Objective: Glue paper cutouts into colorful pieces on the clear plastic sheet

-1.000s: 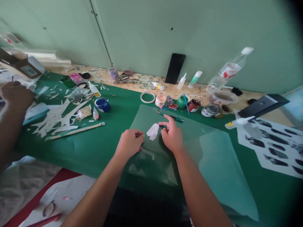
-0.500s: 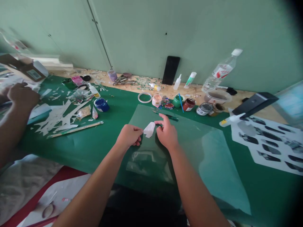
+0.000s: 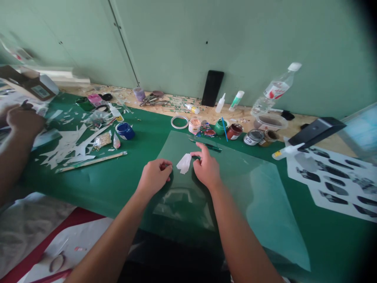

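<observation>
My left hand (image 3: pixel 154 176) is bunched, around what I can't tell; my right hand (image 3: pixel 207 169), loosely open, fingers the white paper piece (image 3: pixel 184 163) between them. It looks already cut, perhaps unfixed on the clear sheet (image 3: pixel 235 175) beneath. Beyond my hands: paint jars (image 3: pixel 235 132), then green wall (image 3: pixel 165 47).

White scrap (image 3: pixel 184 163) on a clear sheet (image 3: pixel 265 192)
Right hand (image 3: pixel 207 168) — finger at the scrap's edge; left hand (image 3: pixel 155 177) — curled, just beside; jars (image 3: pixel 235 131) beyond.

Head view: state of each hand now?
Left hand: curled; can't tell if closed or holding anything.
Right hand: open, at the white piece's edge.
</observation>
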Demonstrator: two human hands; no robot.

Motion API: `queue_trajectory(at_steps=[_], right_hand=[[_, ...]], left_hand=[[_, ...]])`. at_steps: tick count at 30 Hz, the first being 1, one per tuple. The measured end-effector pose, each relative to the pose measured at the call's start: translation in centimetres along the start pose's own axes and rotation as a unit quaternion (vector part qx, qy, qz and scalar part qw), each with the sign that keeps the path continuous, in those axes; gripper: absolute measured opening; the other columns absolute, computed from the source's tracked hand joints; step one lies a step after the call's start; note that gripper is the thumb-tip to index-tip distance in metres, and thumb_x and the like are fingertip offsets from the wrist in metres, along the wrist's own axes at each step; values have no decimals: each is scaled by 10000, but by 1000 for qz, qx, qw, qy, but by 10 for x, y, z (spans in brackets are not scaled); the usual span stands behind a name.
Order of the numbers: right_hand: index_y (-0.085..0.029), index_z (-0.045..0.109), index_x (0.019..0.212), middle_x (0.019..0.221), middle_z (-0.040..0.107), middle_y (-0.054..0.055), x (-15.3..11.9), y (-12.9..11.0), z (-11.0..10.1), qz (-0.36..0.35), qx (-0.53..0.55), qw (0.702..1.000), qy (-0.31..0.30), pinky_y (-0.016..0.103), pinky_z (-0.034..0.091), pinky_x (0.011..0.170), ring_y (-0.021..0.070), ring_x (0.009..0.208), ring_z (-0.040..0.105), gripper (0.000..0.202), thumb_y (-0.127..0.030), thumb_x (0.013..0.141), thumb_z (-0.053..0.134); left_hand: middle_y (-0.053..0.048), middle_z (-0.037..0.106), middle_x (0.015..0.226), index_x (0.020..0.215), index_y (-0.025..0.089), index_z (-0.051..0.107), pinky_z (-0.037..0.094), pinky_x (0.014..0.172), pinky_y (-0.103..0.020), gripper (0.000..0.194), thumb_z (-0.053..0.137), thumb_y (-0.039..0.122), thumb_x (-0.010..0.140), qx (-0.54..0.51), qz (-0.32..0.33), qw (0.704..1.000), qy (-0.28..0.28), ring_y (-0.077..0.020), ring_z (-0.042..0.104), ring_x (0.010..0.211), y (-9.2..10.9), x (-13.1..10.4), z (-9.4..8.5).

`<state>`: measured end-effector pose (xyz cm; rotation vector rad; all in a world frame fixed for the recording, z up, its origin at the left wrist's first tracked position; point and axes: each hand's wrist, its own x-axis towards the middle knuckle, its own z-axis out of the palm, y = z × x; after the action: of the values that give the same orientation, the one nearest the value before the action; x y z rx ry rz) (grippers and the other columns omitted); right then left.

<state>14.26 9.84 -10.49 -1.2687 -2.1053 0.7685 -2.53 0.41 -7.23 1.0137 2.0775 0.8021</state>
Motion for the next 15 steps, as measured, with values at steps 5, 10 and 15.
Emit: queue_trajectory(at_steps=[5, 10, 15], right_hand=[[-264, 379, 1410, 1138, 736, -8, -1, 0, -1, -12, -10, 1000, -12, 338, 468, 763, 203, 789, 658, 683, -84, 756, 458], [-257, 375, 1412, 1108, 744, 3, -2, -2, -1, -32, -9, 999, -26, 315, 461, 728, 196, 783, 658, 692, -69, 751, 451], [-244, 383, 1405, 1079, 750, 16, -4, -5, 2, -69, 7, 996, -52, 296, 465, 730, 176, 746, 657, 682, -56, 753, 449]], left_hand=[[-15, 742, 896, 977, 256, 730, 482, 718, -327, 247, 526, 322, 855, 174, 70, 978, 87, -223, 673, 837, -13, -31, -13], [-47, 744, 979, 1008, 211, 718, 540, 810, -343, 260, 509, 293, 876, 226, 169, 954, 98, -229, 686, 904, -47, -63, -26], [-75, 724, 1083, 1018, 192, 704, 558, 913, -361, 230, 506, 252, 917, 238, 284, 920, 132, -222, 675, 1022, -77, -83, -30]])
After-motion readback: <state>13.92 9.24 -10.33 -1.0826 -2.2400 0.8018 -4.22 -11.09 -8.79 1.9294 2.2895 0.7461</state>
